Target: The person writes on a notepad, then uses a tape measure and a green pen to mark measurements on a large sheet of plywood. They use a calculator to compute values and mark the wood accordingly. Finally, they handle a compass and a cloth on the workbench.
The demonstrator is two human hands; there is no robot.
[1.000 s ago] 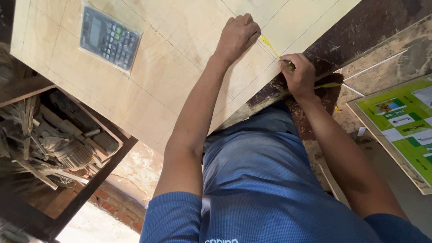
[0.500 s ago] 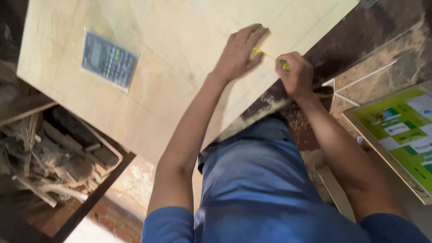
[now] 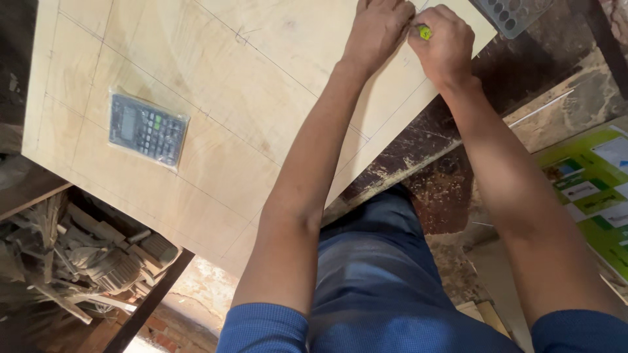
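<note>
From the head camera, looking down, a pale plywood sheet fills the far left and centre of the scene, ruled with thin pencil lines that cross it in a slanted grid; its near edge runs diagonally over a dark, worn bench top on the right; both of the person's bare forearms reach away from the body to the far edge of the view, sleeves of blue cloth at the near end; the left hand lies knuckles up on the sheet, fingers curled together and pressed down on the wood, though whether anything is under it cannot be told; the right hand sits just beside it, touching it or nearly so, closed in a fist around a yellow-green pencil, of which only a short stub shows between the two hands, right above the sheet near its right-hand edge; a dark calculator in a clear plastic sleeve lies flat on the sheet, well apart to the left; a translucent stencil with round holes rests at the far right corner; a green printed board lies at the right edge; scrap wood is piled below the sheet at near left.
</note>
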